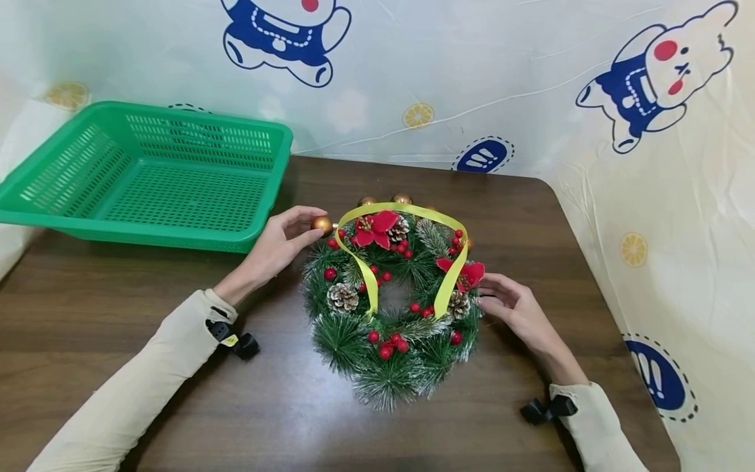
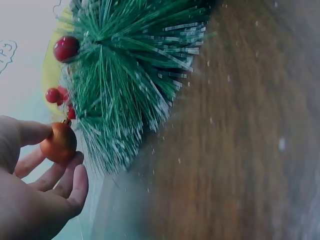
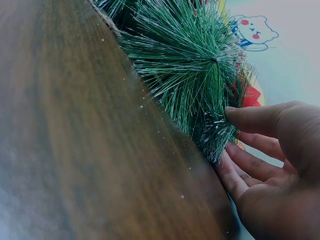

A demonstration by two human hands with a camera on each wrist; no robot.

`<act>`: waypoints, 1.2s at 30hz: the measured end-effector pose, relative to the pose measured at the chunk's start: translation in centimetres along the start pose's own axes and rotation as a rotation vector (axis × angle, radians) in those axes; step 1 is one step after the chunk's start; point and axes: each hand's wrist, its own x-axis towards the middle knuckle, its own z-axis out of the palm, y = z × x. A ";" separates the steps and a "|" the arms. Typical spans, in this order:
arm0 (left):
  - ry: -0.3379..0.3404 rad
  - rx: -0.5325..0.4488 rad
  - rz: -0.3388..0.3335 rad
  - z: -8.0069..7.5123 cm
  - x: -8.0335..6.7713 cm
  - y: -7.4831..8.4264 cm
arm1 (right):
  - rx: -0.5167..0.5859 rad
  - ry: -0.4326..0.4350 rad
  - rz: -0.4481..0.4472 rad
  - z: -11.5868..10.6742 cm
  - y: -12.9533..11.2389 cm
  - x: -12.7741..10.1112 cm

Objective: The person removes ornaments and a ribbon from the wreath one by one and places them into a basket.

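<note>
Wreath (image 1: pixel 392 305): flat on brown table (image 1: pixel 118 314), centre of the frame, ringed with frosted green needles, pine cones, red berries, red poinsettias; yellow ribbon (image 1: pixel 366 275) looped over its upper half. Likely light and springy, needles soft and yielding, ornaments loosely fixed and easy to knock off; best taken by the firm ring beneath the needles, at opposite sides, not by the ribbon or trimmings.

Right hand (image 1: pixel 519 311): lower right of the wreath, fingers loosely extended, tips touching the needle tufts at its right edge; nothing gripped.

Left hand (image 1: pixel 277 246): upper left of the wreath, thumb and fingertips pinching gold ball (image 1: pixel 322 225) at the rim; the ball looks smooth, possibly brittle.

Further gold balls (image 1: pixel 402 198): upper rim of the wreath.

Green basket (image 1: pixel 177 229): upper left of the frame, on the table edge.

Printed sheet (image 1: pixel 531 78): backdrop, top and right of the frame.
</note>
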 end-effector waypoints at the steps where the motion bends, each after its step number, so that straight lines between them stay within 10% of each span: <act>1: 0.001 0.004 0.012 0.1 0.0 0.1 | 0.000 0.000 0.002 0.0 0.0 0.0; 14: 0.006 0.071 0.099 0.6 -0.4 2.7 | -0.014 0.000 0.017 0.0 -0.3 0.0; 36: -0.068 0.139 0.053 -0.7 -0.7 4.9 | -0.017 -0.002 0.015 0.0 -0.5 0.0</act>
